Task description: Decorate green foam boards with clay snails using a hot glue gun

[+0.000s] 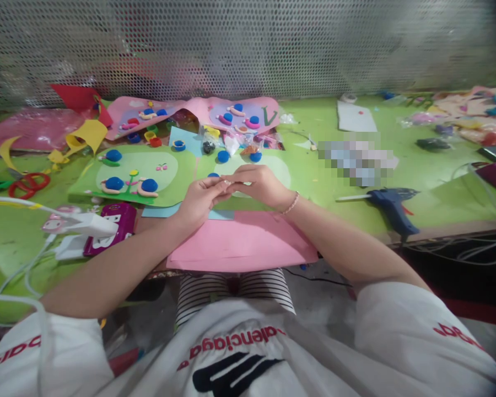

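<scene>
My left hand (202, 201) and my right hand (256, 184) meet fingertip to fingertip above a green craft sheet (186, 176). Both are closed in a pinch on something small and pale that I cannot make out. Left of my hands, the sheet carries snail figures with blue shells (149, 186) and a green stem with a yellow top (134, 173). Blue clay balls (223, 156) lie just beyond my fingers, one partly hidden behind them. Pink sheets (243, 242) lie under my wrists at the table's front edge.
A blue glue gun (392, 209) rests at the right. Red-handled scissors (28, 186) and a magenta power strip (118, 226) with white plugs and cables are at the left. A pink decorated sheet (173, 113) lies behind, before a perforated metal panel (248, 49).
</scene>
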Demonstrator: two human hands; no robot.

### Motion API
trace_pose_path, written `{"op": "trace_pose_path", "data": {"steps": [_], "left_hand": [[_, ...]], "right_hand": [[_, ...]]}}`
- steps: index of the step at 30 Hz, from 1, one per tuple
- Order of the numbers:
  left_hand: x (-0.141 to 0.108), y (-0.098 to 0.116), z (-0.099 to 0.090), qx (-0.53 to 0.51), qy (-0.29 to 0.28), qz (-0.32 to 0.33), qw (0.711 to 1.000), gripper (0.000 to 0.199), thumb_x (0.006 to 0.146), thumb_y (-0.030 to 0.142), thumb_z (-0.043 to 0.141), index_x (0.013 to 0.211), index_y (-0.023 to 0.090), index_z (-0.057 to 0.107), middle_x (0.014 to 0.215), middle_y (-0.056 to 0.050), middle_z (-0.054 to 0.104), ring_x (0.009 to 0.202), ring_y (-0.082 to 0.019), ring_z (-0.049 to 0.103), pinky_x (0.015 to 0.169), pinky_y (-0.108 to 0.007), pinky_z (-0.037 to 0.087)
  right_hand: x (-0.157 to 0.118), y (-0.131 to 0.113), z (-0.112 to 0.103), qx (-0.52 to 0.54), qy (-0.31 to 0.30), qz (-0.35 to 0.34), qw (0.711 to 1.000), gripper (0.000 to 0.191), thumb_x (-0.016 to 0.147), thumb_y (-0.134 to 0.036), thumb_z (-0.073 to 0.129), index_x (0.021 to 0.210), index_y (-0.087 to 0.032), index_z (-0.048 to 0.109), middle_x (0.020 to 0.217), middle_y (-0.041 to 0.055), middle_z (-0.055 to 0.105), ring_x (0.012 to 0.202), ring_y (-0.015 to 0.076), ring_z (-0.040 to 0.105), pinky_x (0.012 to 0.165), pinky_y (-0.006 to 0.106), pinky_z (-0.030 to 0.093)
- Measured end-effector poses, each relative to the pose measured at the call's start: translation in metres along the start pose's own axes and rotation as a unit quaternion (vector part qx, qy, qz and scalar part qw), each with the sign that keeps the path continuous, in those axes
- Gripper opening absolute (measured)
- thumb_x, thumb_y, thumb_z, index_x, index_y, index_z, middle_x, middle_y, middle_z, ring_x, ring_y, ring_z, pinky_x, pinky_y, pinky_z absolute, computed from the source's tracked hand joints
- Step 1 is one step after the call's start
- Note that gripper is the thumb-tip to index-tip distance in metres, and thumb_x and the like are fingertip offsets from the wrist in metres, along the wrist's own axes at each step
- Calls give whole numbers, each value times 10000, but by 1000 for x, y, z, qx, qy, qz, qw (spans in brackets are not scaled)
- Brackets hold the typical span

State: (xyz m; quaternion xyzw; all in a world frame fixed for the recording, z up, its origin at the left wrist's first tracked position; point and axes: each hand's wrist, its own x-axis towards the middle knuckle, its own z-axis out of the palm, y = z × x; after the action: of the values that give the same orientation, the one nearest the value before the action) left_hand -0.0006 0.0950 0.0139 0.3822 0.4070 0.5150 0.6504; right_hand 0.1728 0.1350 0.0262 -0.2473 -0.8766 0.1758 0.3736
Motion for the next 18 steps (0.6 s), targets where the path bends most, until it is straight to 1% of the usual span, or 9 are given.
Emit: {"op": "trace_pose_path", "data": {"steps": [2,3,6,8,10,12,14,16,18], "left_hand": [[0,1,0,10,22,4,1000,269,594,328,843,726,132,715,693,-36,701,660,-123,661,687,-246,533],[0,2,0,11,32,8,999,279,579,332,850,713,132,709,671,-33,695,624,-114,649,638,-227,519],[1,3,1,-1,55,16,998,266,565,300,861,675,130,689,624,-16,673,551,-79,602,564,-187,476],[2,3,2,-23,56,14,998,229,622,295,833,687,134,684,652,-15,678,582,-78,613,604,-188,490],[2,3,3,-49,43,6,998,204,713,323,773,733,139,688,727,-29,697,678,-101,653,691,-212,517],[1,3,4,-69,23,-4,997,204,775,339,722,769,138,685,787,-38,705,767,-121,674,770,-238,526],[0,4,6,-79,0,-11,997,202,791,332,712,777,134,677,799,-35,701,787,-120,672,805,-244,525],[-2,6,7,-75,-27,-19,997,208,784,332,720,782,129,673,800,-31,697,777,-113,667,804,-240,524],[-4,7,7,-64,-47,-30,996,232,757,345,744,788,124,677,800,-35,699,775,-117,666,793,-243,527]], "right_hand": [[1,-3,-1,12,19,-5,1000,159,869,-276,621,895,-190,752,726,25,665,642,98,582,607,232,494],[1,-4,-1,19,31,4,999,159,864,-284,628,868,-185,753,704,22,661,625,93,574,589,226,486],[3,-4,-4,46,73,64,994,204,849,-342,641,813,-168,741,692,26,658,597,89,565,554,224,475],[3,-2,-8,76,105,100,987,258,842,-394,638,821,-154,731,730,42,668,611,98,586,550,228,489],[3,1,-11,102,115,110,982,303,830,-438,640,907,-159,729,827,63,691,705,124,631,596,240,525],[2,2,-13,109,85,87,987,380,807,-451,663,1080,-189,697,973,73,700,859,155,651,691,263,556],[1,1,-12,89,32,54,994,466,797,-415,687,1215,-217,632,1097,74,679,973,175,633,780,297,558],[0,0,-8,60,-7,21,998,420,807,-344,686,1202,-208,640,1074,76,680,944,173,630,799,311,546],[0,-2,-5,38,-21,10,999,275,826,-275,662,1086,-192,696,955,68,692,845,154,626,763,297,532]]}}
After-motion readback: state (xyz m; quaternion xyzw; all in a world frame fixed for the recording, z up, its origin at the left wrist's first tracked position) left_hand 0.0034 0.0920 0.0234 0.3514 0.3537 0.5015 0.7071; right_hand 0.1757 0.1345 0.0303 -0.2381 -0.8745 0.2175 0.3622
